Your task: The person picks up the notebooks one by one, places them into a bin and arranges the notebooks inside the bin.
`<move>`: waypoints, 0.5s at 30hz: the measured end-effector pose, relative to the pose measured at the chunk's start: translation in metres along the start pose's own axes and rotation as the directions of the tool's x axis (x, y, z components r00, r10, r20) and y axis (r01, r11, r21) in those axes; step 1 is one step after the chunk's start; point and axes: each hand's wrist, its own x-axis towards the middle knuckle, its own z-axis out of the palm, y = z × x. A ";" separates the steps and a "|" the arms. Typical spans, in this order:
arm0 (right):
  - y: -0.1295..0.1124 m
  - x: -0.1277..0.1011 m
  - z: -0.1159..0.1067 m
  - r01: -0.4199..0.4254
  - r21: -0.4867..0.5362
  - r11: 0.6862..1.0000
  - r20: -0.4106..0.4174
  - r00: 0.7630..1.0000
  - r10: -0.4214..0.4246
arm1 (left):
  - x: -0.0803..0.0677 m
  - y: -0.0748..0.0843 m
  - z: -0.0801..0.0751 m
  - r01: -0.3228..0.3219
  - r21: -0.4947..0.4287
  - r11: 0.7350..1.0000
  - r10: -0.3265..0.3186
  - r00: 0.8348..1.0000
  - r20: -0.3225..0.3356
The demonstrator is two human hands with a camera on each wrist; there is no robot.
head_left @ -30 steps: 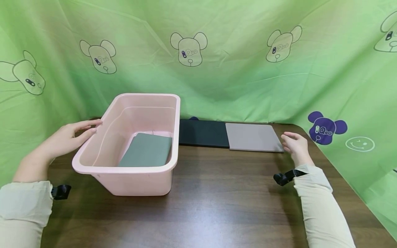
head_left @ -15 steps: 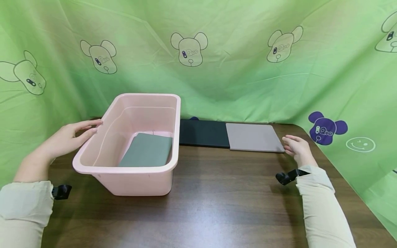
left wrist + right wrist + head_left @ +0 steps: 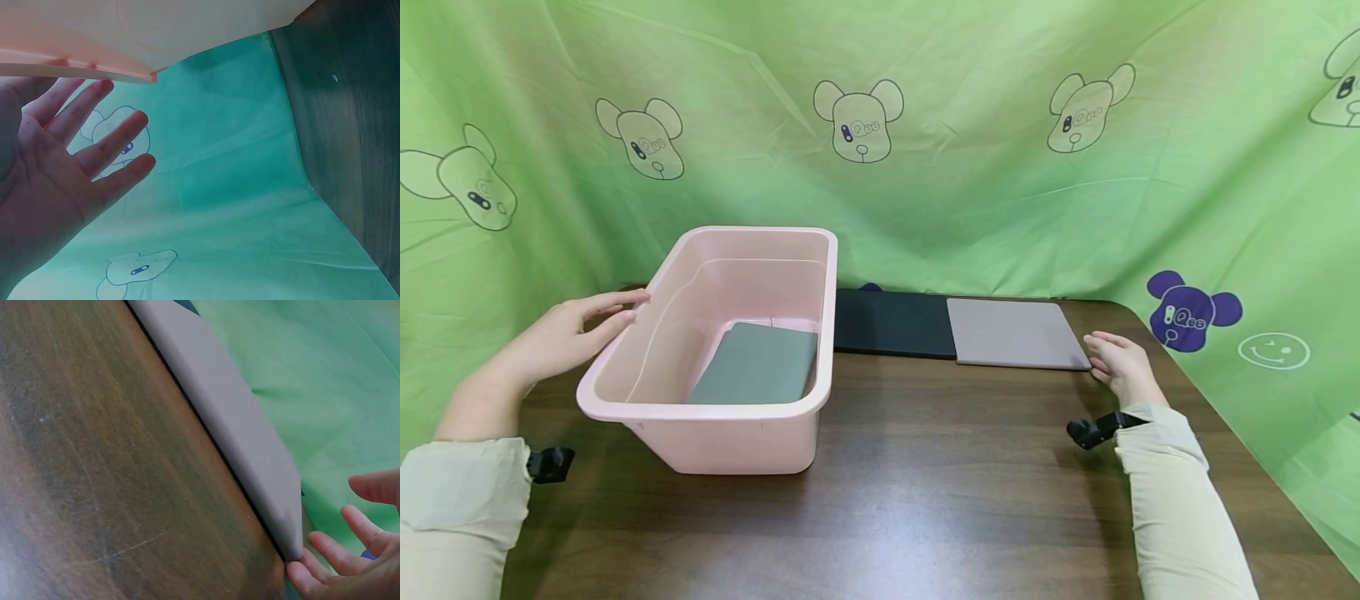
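Your right hand (image 3: 1116, 360) has dropped to the table (image 3: 925, 483), loose fingers (image 3: 331, 550) meeting the grey pad's (image 3: 1015, 333) near corner, ready to grasp it. Your left hand (image 3: 561, 333) stays flat against the pink tub's (image 3: 715, 410) rim.

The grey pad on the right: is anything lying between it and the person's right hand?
Nothing visible does. The right hand sits at the near right corner of the grey pad, fingertips right by its edge. Only bare table lies around.

pink bin (image 3: 730, 433) | grey-green pad (image 3: 756, 364) | black pad (image 3: 891, 322) | taupe pad (image 3: 1011, 332)
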 end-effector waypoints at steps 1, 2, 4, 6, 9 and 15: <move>0.001 0.001 0.000 -0.002 0.012 1.000 0.010 1.000 0.002 | 0.000 0.000 0.000 -0.002 -0.003 1.000 0.002 1.000 -0.001; 0.001 0.001 0.000 -0.001 0.019 1.000 0.021 1.000 0.001 | 0.000 0.000 0.000 -0.003 -0.005 1.000 0.003 1.000 -0.002; 0.002 0.003 0.000 0.005 0.025 1.000 0.038 0.999 -0.006 | 0.000 0.000 -0.001 -0.004 -0.009 1.000 0.004 1.000 -0.003; 0.003 0.004 0.000 0.017 0.017 1.000 0.050 0.999 -0.018 | 0.000 0.000 -0.001 -0.003 -0.011 1.000 0.003 1.000 -0.004; 0.002 0.004 0.001 0.025 -0.011 1.000 0.060 0.998 -0.024 | 0.000 0.000 -0.001 -0.005 -0.011 1.000 0.005 1.000 -0.005; 0.000 0.004 0.000 -0.009 0.024 1.000 0.057 0.998 0.008 | 0.000 0.001 -0.002 -0.009 -0.009 1.000 0.009 1.000 -0.005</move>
